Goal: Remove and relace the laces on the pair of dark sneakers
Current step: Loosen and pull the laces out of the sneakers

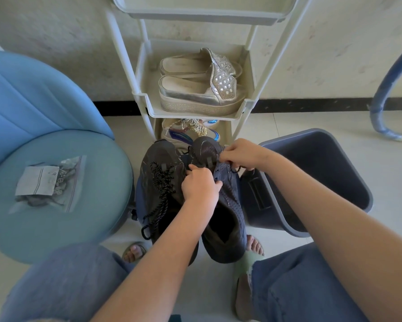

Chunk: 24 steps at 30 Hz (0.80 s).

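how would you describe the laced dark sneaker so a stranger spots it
Start at the white shoe rack by the wall; two dark sneakers sit before it. Take the left sneaker nearest the blue chair. Unlike the right sneaker, it shows a zigzag of black speckled lace.

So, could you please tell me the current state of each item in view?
Laced sneaker: black lace threaded, loose, untied.
Other sneaker: visible eyelets bare, gripped by both hands.
Left hand: grips that sneaker's upper.
Right hand: pinches its eyelet edge.
Zip bag: lies flat on the blue stool.
Silver sandals: paired on the rack shelf.
Bin: lidless.
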Available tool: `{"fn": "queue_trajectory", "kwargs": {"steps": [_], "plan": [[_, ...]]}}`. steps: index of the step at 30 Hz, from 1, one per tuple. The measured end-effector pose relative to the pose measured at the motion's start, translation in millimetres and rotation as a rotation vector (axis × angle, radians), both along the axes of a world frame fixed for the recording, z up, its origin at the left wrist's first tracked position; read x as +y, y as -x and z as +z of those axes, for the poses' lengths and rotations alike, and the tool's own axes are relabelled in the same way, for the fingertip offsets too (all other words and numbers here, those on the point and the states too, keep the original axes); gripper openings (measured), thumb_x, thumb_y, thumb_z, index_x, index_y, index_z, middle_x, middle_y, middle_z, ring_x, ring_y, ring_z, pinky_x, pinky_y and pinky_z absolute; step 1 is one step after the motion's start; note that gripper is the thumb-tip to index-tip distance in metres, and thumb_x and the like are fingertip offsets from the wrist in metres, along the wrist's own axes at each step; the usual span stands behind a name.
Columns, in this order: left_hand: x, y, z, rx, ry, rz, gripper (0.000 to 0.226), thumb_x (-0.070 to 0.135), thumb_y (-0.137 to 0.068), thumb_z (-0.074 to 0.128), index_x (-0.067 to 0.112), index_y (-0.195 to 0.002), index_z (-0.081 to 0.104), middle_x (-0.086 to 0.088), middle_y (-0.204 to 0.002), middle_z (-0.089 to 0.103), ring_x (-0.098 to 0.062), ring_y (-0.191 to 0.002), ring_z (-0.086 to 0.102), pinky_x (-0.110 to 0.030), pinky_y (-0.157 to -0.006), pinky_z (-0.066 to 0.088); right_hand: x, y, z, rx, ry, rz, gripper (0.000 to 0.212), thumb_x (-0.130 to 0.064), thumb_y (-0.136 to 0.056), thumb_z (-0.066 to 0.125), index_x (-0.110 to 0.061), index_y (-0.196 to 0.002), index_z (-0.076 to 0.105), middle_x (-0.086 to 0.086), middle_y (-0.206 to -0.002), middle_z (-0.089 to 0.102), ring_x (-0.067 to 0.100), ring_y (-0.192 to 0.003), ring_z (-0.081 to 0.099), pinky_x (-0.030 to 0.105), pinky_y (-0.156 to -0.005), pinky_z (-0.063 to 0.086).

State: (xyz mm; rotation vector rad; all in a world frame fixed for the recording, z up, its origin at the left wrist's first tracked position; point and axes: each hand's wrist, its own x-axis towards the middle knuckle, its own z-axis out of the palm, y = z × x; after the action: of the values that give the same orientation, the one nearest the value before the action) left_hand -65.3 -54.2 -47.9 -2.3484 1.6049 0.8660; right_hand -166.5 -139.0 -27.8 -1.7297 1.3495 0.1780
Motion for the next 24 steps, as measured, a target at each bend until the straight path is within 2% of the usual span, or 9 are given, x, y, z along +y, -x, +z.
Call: {"fn": "queue_trajectory", "kwargs": {"steps": [2, 7, 10, 13, 16, 19, 21, 23, 24], "plan": [[0, 0, 2, 0.004, -0.006, -0.012, 0.072, 0.041, -0.095, 0.052, -0.008, -0.142, 0.029, -0.023, -0.147, 0.035, -0.034, -0.127, 0.046, -0.038, -0.088, 0.049, -3, 4, 19, -0.137, 0.031, -0.116, 0.03, -0.018, -0.089, 0.054, -0.011, -0.061, 0.047, -0.004, -0.053, 0.038, 0.007, -0.044, 0.03, 0.011, -0.038, 0.026], [-1, -1, 3, 0.013, -0.014, -0.004, 0.067, 0.039, -0.095, 0.052, -0.006, -0.141, 0.032, -0.022, -0.147, 0.035, -0.034, -0.125, 0.048, -0.039, -0.09, 0.048, -2, 10, 44, -0.381, 0.136, -0.391, 0.031, -0.016, -0.085, 0.06, -0.016, -0.055, 0.052, -0.008, -0.049, 0.039, 0.005, -0.043, 0.032, 0.015, -0.042, 0.025], [-2, -4, 6, 0.032, -0.009, 0.011, 0.064, 0.037, -0.096, 0.052, -0.006, -0.139, 0.034, -0.021, -0.144, 0.04, -0.034, -0.121, 0.051, -0.038, -0.088, 0.047, -5, 6, 51, -0.717, 0.12, -0.711, 0.032, -0.01, -0.085, 0.057, -0.014, -0.056, 0.046, -0.007, -0.045, 0.036, 0.008, -0.04, 0.029, 0.019, -0.04, 0.022], [-2, -3, 7, 0.033, -0.006, 0.004, 0.063, 0.037, -0.096, 0.051, -0.006, -0.14, 0.034, -0.021, -0.146, 0.037, -0.034, -0.122, 0.05, -0.038, -0.089, 0.047, -8, 0, 60, -1.101, -0.002, -1.022, 0.037, -0.01, -0.088, 0.05, -0.016, -0.056, 0.034, -0.006, -0.045, 0.021, 0.013, -0.045, 0.013, 0.025, -0.043, 0.011], [-1, -3, 7, 0.035, -0.007, -0.009, 0.065, 0.037, -0.097, 0.05, -0.006, -0.142, 0.03, -0.021, -0.148, 0.034, -0.034, -0.123, 0.048, -0.038, -0.09, 0.047, -7, -7, 66, -1.188, 0.021, -1.079, 0.036, -0.011, -0.09, 0.051, -0.017, -0.057, 0.036, -0.006, -0.044, 0.022, 0.015, -0.049, 0.011, 0.025, -0.044, 0.011], [-1, -4, 8, 0.033, -0.005, -0.008, 0.068, 0.038, -0.096, 0.05, -0.006, -0.143, 0.027, -0.021, -0.148, 0.034, -0.033, -0.123, 0.049, -0.038, -0.089, 0.048, -8, -8, 65, -1.135, 0.112, -0.968, 0.027, -0.02, -0.094, 0.056, -0.013, -0.068, 0.054, -0.003, -0.05, 0.053, 0.01, -0.039, 0.026, 0.02, -0.041, 0.02], [0, -4, 7, 0.029, -0.006, -0.01, 0.07, 0.039, -0.096, 0.05, -0.007, -0.143, 0.027, -0.021, -0.147, 0.035, -0.033, -0.121, 0.05, -0.037, -0.086, 0.049, -5, -5, 52, -0.826, 0.268, -0.695, 0.019, -0.024, -0.095, 0.058, -0.007, -0.091, 0.067, -0.005, -0.068, 0.069, 0.004, -0.036, 0.037, 0.015, -0.04, 0.03], [1, -2, 6, 0.019, -0.006, -0.02, 0.07, 0.04, -0.096, 0.05, -0.007, -0.142, 0.028, -0.021, -0.146, 0.037, -0.033, -0.121, 0.05, -0.037, -0.084, 0.05, 0, -2, 27, -0.409, 0.323, -0.34, 0.023, -0.022, -0.094, 0.059, -0.007, -0.11, 0.066, -0.002, -0.089, 0.072, -0.002, -0.039, 0.046, 0.009, -0.043, 0.036], [1, -2, 5, 0.018, -0.003, -0.02, 0.071, 0.041, -0.096, 0.051, -0.007, -0.142, 0.028, -0.021, -0.146, 0.037, -0.033, -0.122, 0.05, -0.037, -0.084, 0.05, 0, 1, 13, -0.228, 0.304, -0.173, 0.026, -0.023, -0.094, 0.059, -0.007, -0.114, 0.064, 0.004, -0.101, 0.07, -0.003, -0.049, 0.052, 0.01, -0.049, 0.041]]}}
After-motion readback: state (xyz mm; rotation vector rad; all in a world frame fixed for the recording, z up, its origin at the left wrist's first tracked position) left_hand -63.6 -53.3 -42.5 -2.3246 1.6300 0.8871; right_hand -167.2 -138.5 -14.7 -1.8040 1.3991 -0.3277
